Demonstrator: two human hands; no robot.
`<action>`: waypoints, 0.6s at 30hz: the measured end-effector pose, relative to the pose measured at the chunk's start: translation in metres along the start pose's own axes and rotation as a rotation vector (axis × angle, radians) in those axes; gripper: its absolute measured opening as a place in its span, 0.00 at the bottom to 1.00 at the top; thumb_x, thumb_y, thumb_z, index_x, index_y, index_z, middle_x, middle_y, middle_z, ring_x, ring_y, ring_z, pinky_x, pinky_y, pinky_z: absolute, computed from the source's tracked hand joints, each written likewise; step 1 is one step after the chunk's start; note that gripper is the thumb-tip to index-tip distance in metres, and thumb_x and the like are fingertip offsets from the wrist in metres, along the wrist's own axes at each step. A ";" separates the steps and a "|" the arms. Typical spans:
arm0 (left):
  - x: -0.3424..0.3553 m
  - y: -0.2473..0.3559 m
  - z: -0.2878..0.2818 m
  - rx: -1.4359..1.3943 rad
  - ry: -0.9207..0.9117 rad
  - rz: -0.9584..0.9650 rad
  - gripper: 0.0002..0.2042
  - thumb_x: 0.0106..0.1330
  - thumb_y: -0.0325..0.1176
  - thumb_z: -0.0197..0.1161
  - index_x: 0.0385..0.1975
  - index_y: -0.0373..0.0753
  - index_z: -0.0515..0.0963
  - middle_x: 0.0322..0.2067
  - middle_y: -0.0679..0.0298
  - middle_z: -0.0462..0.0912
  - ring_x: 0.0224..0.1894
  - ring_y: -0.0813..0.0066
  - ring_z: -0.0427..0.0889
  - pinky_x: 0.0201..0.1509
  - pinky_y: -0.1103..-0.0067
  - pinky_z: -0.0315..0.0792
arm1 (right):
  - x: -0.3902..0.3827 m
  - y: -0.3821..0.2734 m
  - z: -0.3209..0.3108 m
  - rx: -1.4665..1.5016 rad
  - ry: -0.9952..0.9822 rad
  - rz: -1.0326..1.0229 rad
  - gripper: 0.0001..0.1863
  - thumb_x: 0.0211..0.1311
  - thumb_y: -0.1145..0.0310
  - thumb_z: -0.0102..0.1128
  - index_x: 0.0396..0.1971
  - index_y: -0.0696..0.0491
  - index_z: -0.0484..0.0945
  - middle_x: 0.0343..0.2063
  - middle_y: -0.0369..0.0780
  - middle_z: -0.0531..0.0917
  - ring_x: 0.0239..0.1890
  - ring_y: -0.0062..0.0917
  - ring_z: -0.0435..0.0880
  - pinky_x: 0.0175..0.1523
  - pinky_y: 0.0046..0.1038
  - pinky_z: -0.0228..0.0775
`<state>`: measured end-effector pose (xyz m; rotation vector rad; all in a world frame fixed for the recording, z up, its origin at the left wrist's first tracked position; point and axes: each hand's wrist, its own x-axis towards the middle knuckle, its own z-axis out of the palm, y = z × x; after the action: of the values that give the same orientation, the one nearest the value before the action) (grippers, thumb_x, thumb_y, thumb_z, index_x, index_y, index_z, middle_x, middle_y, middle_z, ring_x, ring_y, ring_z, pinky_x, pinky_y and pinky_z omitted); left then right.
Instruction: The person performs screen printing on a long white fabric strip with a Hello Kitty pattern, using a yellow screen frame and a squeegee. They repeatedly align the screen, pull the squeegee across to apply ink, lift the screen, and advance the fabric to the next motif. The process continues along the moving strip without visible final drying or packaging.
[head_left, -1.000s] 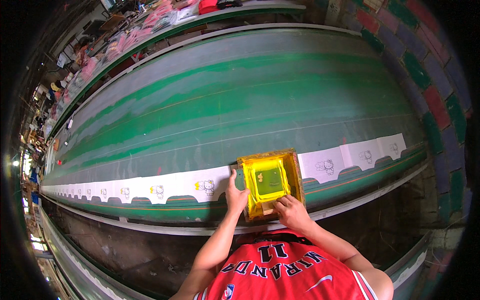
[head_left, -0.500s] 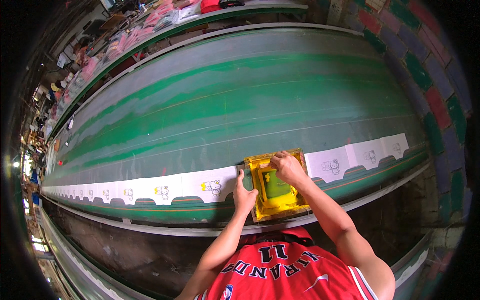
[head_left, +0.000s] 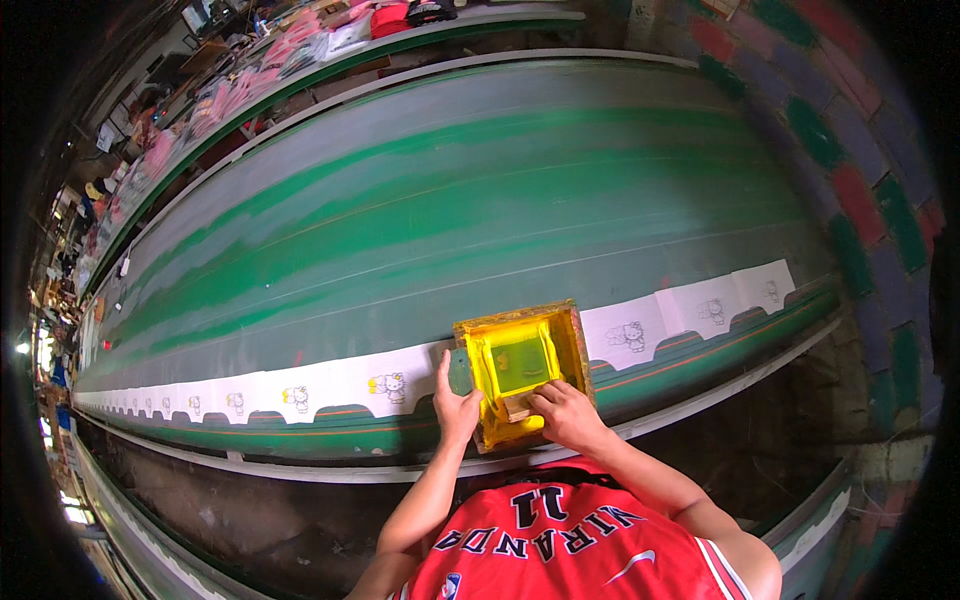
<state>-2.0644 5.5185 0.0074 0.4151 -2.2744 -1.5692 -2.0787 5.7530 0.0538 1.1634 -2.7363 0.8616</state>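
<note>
A wooden screen-printing frame [head_left: 584, 352], smeared with yellow ink inside, lies on a row of white fabric pieces [head_left: 345, 376] along the near edge of the table. My left hand [head_left: 457, 408] grips its left side, by a small dark green plate [head_left: 460, 372], thumb toward the frame. My right hand [head_left: 568, 412] is closed on a wooden squeegee [head_left: 517, 405] at the near end of the mesh [head_left: 523, 361]. Cartoon cat outlines show on the fabric; nearby ones left of the frame carry yellow, while those on the right-hand pieces [head_left: 627, 336] show only dark lines.
The long green and grey table [head_left: 430, 210] stretches away to the left, with a pale rail [head_left: 350, 474] along its near side. Behind stands another table with pink and grey materials [head_left: 235, 88] and a red item [head_left: 389, 19]. Coloured paving [head_left: 855, 195] lies to the right.
My right hand has drawn the squeegee from the far end of the frame to its near end. My left hand stays at the frame's left side. The whole view has shifted slightly.
</note>
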 end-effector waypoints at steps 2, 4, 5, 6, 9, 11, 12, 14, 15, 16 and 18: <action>-0.005 0.013 0.022 -0.017 -0.012 -0.020 0.44 0.54 0.17 0.66 0.77 0.38 0.63 0.66 0.48 0.79 0.66 0.62 0.80 0.71 0.69 0.71 | -0.007 0.011 -0.023 0.010 0.023 -0.003 0.21 0.43 0.78 0.68 0.43 0.57 0.84 0.42 0.42 0.86 0.47 0.40 0.84 0.55 0.38 0.80; -0.009 0.034 0.049 -0.091 -0.042 -0.092 0.45 0.53 0.16 0.65 0.77 0.37 0.63 0.67 0.48 0.78 0.67 0.61 0.79 0.72 0.69 0.70 | -0.020 0.033 -0.039 0.008 0.054 -0.014 0.20 0.43 0.78 0.67 0.42 0.56 0.84 0.40 0.42 0.85 0.45 0.40 0.84 0.53 0.38 0.80; -0.013 0.037 0.067 -0.095 -0.039 -0.084 0.45 0.53 0.16 0.65 0.77 0.36 0.63 0.68 0.48 0.77 0.68 0.61 0.79 0.73 0.69 0.70 | -0.029 0.049 -0.045 0.001 0.074 -0.024 0.19 0.44 0.77 0.66 0.41 0.55 0.84 0.39 0.42 0.84 0.44 0.40 0.84 0.52 0.38 0.79; -0.017 0.038 0.087 -0.099 -0.036 -0.076 0.45 0.52 0.16 0.65 0.77 0.36 0.63 0.68 0.48 0.77 0.68 0.60 0.78 0.73 0.69 0.69 | -0.038 0.063 -0.053 -0.007 0.094 -0.035 0.18 0.44 0.76 0.66 0.40 0.54 0.84 0.37 0.42 0.83 0.43 0.39 0.83 0.51 0.39 0.79; -0.025 0.051 0.137 -0.077 -0.040 -0.067 0.45 0.52 0.16 0.64 0.77 0.35 0.62 0.71 0.47 0.74 0.72 0.59 0.74 0.76 0.69 0.66 | -0.059 0.100 -0.081 -0.027 0.100 -0.024 0.17 0.45 0.76 0.66 0.39 0.54 0.84 0.36 0.41 0.83 0.42 0.39 0.83 0.50 0.38 0.79; -0.029 0.052 0.167 -0.092 -0.031 -0.061 0.45 0.52 0.17 0.65 0.77 0.35 0.62 0.71 0.47 0.74 0.72 0.58 0.74 0.76 0.68 0.65 | -0.073 0.122 -0.094 -0.040 0.083 -0.019 0.15 0.45 0.75 0.66 0.38 0.54 0.83 0.36 0.41 0.83 0.42 0.39 0.83 0.50 0.39 0.79; -0.032 0.053 0.176 -0.074 -0.039 -0.085 0.45 0.51 0.17 0.66 0.77 0.35 0.62 0.71 0.48 0.73 0.73 0.59 0.73 0.77 0.69 0.64 | -0.079 0.130 -0.099 -0.042 0.081 -0.016 0.15 0.45 0.75 0.66 0.38 0.54 0.83 0.35 0.41 0.83 0.42 0.39 0.83 0.50 0.39 0.79; -0.034 0.067 0.194 -0.038 -0.060 -0.138 0.46 0.50 0.18 0.67 0.76 0.34 0.63 0.72 0.50 0.72 0.75 0.60 0.70 0.79 0.69 0.61 | -0.089 0.147 -0.106 -0.031 0.082 -0.015 0.14 0.46 0.75 0.66 0.37 0.54 0.83 0.35 0.42 0.82 0.42 0.39 0.83 0.50 0.39 0.79; -0.036 0.067 0.201 -0.025 -0.062 -0.139 0.46 0.51 0.18 0.67 0.77 0.35 0.63 0.71 0.49 0.73 0.73 0.59 0.72 0.77 0.69 0.63 | -0.093 0.153 -0.108 -0.019 0.086 -0.019 0.14 0.46 0.75 0.65 0.36 0.54 0.83 0.35 0.42 0.82 0.42 0.39 0.83 0.50 0.39 0.79; -0.036 0.066 0.206 -0.010 -0.061 -0.139 0.45 0.51 0.19 0.66 0.77 0.36 0.63 0.70 0.47 0.75 0.72 0.57 0.74 0.76 0.68 0.65 | -0.094 0.158 -0.111 -0.006 0.091 -0.028 0.13 0.46 0.76 0.65 0.36 0.54 0.82 0.35 0.42 0.82 0.42 0.39 0.83 0.51 0.39 0.79; -0.038 0.066 0.211 0.023 -0.059 -0.133 0.45 0.52 0.19 0.66 0.77 0.38 0.62 0.69 0.46 0.76 0.71 0.56 0.76 0.74 0.68 0.68 | -0.098 0.163 -0.115 0.005 0.073 -0.034 0.13 0.46 0.76 0.65 0.36 0.55 0.82 0.34 0.42 0.81 0.42 0.40 0.82 0.51 0.39 0.78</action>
<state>-2.1259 5.7333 -0.0047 0.5430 -2.3547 -1.6394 -2.1380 5.9667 0.0492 1.1528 -2.6503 0.8890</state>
